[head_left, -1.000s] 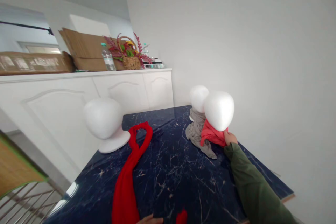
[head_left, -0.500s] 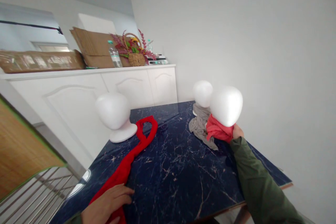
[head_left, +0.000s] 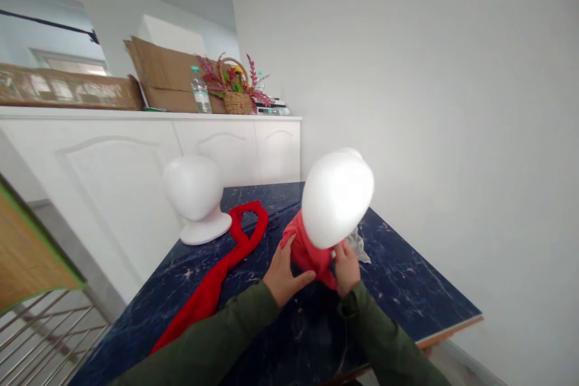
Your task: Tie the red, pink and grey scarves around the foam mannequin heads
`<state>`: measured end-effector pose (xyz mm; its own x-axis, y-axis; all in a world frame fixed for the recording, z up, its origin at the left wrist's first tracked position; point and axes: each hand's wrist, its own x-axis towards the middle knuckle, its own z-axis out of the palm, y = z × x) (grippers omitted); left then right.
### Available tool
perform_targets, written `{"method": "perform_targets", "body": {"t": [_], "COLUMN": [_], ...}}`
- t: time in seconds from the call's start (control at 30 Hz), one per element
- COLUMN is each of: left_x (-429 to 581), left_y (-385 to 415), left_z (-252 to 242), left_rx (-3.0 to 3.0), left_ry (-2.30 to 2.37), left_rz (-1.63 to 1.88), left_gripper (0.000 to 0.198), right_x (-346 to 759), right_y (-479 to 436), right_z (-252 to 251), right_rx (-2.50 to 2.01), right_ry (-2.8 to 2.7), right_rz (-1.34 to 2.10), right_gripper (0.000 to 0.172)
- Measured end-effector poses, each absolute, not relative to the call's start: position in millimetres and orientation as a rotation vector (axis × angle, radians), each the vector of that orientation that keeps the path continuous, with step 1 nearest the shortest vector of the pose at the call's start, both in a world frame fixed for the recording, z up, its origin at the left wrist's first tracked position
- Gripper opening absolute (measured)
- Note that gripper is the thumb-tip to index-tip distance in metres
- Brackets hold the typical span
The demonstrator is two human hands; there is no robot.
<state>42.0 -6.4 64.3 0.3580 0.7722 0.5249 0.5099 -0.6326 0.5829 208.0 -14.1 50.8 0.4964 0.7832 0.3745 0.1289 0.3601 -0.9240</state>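
A smooth white mannequin head (head_left: 335, 196) leans toward me near the table's middle, a coral scarf (head_left: 312, 256) bunched about its neck. My right hand (head_left: 347, 268) is closed on the scarf at the right side, under the head. At the scarf's left side is my left hand (head_left: 284, 272), thumb and fingers spread, its fingertips touching the cloth. Behind, another white head shows only a sliver, with part of a grey scarf (head_left: 359, 246) in sight. To the left, a bright red scarf (head_left: 219, 274) lies with a loop at its far end.
A third white mannequin head (head_left: 194, 190) stands on its round base at the table's left edge. Beyond the dark blue marbled table (head_left: 416, 289) is a white cabinet (head_left: 122, 163) bearing cardboard boxes, a bottle (head_left: 200, 91) and a flower basket (head_left: 237, 102). A wire rack (head_left: 49, 325) stands at lower left.
The head with the coral scarf has come left and nearer, now tilted, with my right hand still on it. My left hand has left the red scarf and reached the coral one.
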Motion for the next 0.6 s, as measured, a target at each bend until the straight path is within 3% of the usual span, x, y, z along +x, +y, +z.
{"method": "perform_targets", "body": {"t": [0.1, 0.3, 0.47, 0.6], "left_x": [58, 24, -6, -17], "left_y": [9, 41, 76, 91], "left_z": [46, 37, 45, 49], "left_rx": [1.957, 1.660, 1.302, 1.186], "left_ry": [1.362, 1.214, 1.223, 1.153], "left_rz": [1.378, 1.393, 1.360, 1.300], "left_gripper": [0.099, 0.041, 0.019, 0.021], "right_x": [176, 189, 210, 226], "right_y": [-14, -8, 0, 5], "right_z": [40, 25, 25, 30], "right_rx": [-1.136, -1.124, -0.978, -0.743], "right_ry": [-1.053, -0.956, -0.535, -0.474], "right_rz": [0.576, 0.759, 0.965, 1.055], "right_gripper": [0.030, 0.030, 0.023, 0.022]}}
